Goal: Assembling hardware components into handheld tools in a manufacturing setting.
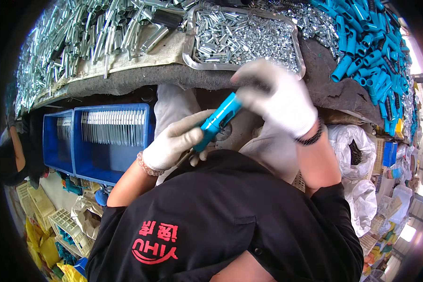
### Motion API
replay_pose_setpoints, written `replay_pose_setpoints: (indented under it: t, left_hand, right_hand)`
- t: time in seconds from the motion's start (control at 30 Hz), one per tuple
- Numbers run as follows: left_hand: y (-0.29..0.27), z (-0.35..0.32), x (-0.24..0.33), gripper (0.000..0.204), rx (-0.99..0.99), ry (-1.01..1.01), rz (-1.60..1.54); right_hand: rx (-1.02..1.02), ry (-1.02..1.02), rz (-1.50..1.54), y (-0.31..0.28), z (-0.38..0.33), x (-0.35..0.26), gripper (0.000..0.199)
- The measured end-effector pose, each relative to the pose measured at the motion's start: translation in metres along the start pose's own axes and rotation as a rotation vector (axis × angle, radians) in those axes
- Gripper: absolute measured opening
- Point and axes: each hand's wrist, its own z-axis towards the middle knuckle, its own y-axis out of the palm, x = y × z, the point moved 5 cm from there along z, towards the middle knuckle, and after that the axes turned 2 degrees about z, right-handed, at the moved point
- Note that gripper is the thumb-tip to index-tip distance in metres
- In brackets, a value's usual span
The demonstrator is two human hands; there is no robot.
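Head view: your white-gloved left hand (173, 144) grips a glossy turquoise plastic-looking tube (219, 117).
The tube slants above your lap; your blurred white-gloved right hand (283, 101) is at its upper end, its grip unclear, near a rectangular metal tray (190, 42).

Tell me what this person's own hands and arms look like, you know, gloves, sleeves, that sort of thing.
The left hand wears a whitish glove and a pinkish beaded bracelet. The right hand wears a white glove, blurred at the fingers, and a dark bracelet. Both sleeves are short and black.
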Motion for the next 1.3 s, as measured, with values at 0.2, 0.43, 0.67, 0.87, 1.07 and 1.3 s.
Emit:
replay_pose_setpoints:
  t: [0.2,0.43,0.67,0.87,1.07,1.3]
  left_hand:
    - [0.013,0.011,0.008,0.079,0.028,0.061,-0.062]
    - [0.003,0.011,0.010,0.083,0.026,0.068,-0.040]
    - [0.005,0.023,0.013,0.066,0.013,0.074,-0.142]
    - [0.017,0.038,0.019,0.063,0.070,0.131,-0.265]
    - [0.022,0.033,0.023,0.056,0.118,0.147,-0.221]
    - [0.014,0.029,0.015,0.053,0.147,0.135,-0.118]
  right_hand:
    - [0.060,-0.100,-0.585,-0.045,0.051,0.059,0.030]
    - [-0.109,0.011,-0.633,-0.035,0.050,0.058,0.019]
    - [0.215,-0.019,-0.403,-0.063,0.014,0.056,0.017]
    - [0.269,0.285,0.336,-0.030,-0.013,0.020,0.014]
    - [0.208,0.291,0.467,0.024,-0.026,-0.002,0.020]
    - [0.215,0.474,0.717,0.038,-0.038,0.004,0.015]
